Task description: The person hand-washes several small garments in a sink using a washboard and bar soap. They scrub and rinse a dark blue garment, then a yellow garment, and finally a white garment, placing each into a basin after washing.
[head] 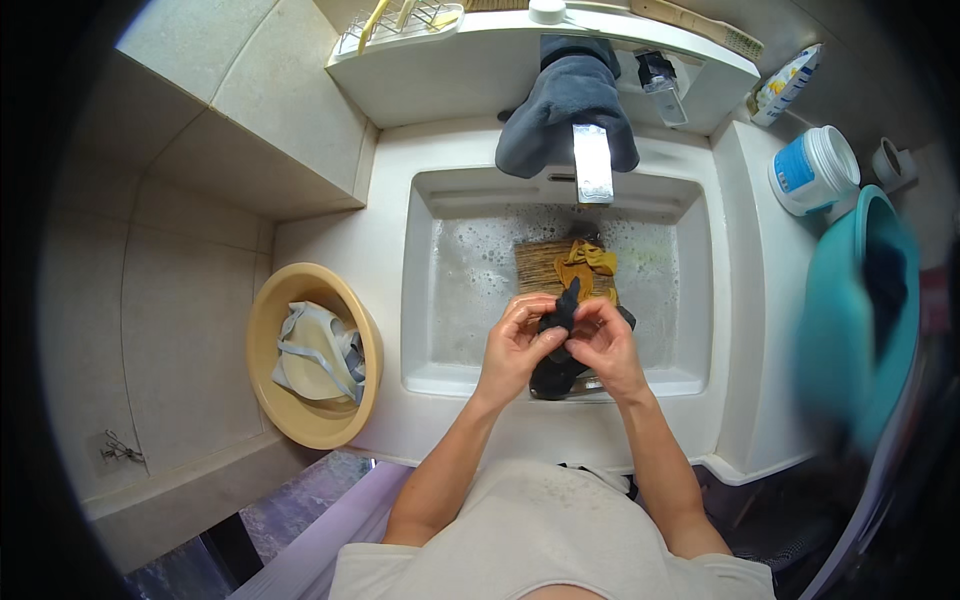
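Note:
Between the fingertips of my left hand (521, 341) and my right hand (611, 345) is a wet black cloth (567, 306), pinched by both. It is held over the near part of a white sink (465, 379). A ridged wooden washboard (538, 264) slopes in the basin beneath my hands. Mustard-yellow fabric (581, 266) lies crumpled on its upper right part. More dark fabric (556, 375) hangs or rests just below my hands; whether it joins the held cloth I cannot tell. Soapy water (480, 285) with bubbles covers the basin floor.
A grey-blue towel (566, 105) drapes around the metal faucet (593, 165). On the left stands a yellow plastic basin (262, 360) holding pale fabric (315, 352). At the right are a white tub (814, 171) with a blue label and a teal basin (829, 315). A brush (701, 28) lies on the back ledge.

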A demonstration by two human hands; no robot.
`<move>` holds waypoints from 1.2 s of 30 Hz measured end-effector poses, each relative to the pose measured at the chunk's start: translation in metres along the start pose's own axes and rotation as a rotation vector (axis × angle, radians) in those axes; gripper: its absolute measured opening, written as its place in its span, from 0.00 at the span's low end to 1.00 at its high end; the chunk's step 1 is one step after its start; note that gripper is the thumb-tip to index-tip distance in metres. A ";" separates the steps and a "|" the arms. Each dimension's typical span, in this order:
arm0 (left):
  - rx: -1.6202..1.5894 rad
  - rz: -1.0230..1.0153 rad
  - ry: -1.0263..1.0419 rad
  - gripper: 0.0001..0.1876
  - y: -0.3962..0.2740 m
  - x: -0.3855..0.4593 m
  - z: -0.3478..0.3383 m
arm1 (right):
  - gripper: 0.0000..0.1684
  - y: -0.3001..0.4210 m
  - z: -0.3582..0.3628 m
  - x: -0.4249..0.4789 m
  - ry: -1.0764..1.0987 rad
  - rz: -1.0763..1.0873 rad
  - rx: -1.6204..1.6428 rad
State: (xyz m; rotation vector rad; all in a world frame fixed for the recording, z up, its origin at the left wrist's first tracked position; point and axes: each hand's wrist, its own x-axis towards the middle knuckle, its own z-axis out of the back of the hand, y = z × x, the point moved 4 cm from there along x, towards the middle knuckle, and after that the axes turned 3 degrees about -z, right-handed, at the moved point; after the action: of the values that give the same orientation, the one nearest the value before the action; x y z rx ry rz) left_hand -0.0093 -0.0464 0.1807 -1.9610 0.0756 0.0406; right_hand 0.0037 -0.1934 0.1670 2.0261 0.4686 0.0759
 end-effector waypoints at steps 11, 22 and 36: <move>-0.611 0.191 0.000 0.19 0.002 -0.006 -0.003 | 0.24 0.002 0.009 0.001 -0.051 -0.251 -0.116; 0.225 -0.133 0.110 0.15 -0.015 -0.008 -0.009 | 0.16 0.022 -0.004 0.000 -0.093 -0.192 0.059; 0.174 0.091 -0.050 0.07 -0.012 -0.009 -0.009 | 0.15 0.027 -0.010 -0.009 -0.017 -0.157 0.422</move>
State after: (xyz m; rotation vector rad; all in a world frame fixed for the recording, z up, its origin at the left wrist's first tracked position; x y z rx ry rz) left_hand -0.0172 -0.0497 0.1955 -1.7809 0.1312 0.1385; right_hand 0.0006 -0.2002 0.1966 2.3898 0.6752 -0.1482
